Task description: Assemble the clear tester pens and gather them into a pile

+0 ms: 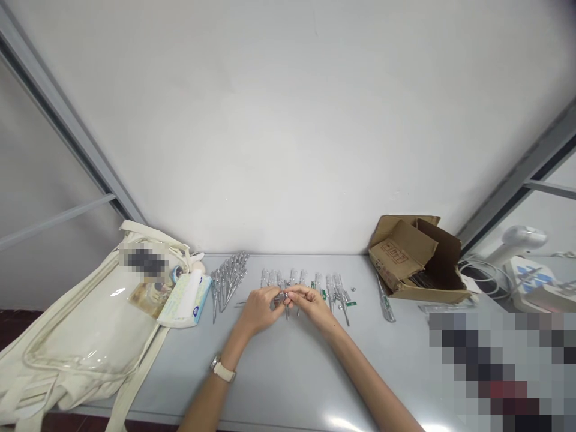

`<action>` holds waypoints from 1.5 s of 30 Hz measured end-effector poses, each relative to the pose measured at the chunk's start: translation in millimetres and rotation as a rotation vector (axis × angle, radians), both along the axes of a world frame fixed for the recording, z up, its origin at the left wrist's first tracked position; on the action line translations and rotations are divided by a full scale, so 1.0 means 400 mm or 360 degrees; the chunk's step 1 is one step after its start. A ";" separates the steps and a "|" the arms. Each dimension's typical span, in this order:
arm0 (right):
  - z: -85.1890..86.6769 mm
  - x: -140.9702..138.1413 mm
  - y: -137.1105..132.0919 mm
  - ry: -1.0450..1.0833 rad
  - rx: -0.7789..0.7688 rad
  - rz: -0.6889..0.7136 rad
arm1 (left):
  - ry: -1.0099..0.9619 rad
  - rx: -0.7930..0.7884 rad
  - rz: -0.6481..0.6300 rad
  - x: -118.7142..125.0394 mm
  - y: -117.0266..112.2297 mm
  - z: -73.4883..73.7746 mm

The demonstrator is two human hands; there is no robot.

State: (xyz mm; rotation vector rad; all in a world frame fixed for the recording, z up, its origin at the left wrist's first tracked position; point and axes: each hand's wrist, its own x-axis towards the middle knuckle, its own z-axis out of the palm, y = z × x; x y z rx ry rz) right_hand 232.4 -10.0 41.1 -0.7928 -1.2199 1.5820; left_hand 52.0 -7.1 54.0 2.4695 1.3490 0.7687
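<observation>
My left hand point(260, 309) and my right hand point(311, 303) meet over the grey table point(288, 378), fingers pinched together on a small clear-handled screwdriver point(282, 299) held between them. A wristwatch sits on my left wrist. Just behind the hands lies a row of several similar clear screwdrivers point(315, 283), some with green bits beside them. Another pile of screwdrivers point(228, 279) lies to the left of my left hand.
A cream tote bag point(85, 336) with a tissue pack point(185, 300) on it covers the table's left end. An open cardboard box point(416, 259) stands at the right, a single tool point(386, 303) beside it. White devices and cables sit far right.
</observation>
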 end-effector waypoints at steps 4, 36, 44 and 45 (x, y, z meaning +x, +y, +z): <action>-0.006 -0.003 0.000 0.0115 -0.0098 0.0026 | -0.0005 0.0015 -0.0006 0.001 -0.001 0.001; -0.005 0.006 -0.017 0.0341 -0.0180 0.0645 | -0.0313 -0.0079 -0.0356 0.009 -0.033 0.026; 0.001 -0.005 -0.022 0.0482 -0.0157 0.0627 | -0.0556 -0.0236 -0.0414 0.011 -0.030 0.014; 0.000 -0.004 -0.020 0.0499 -0.0165 0.0610 | -0.0605 -0.0263 -0.0429 0.008 -0.027 0.015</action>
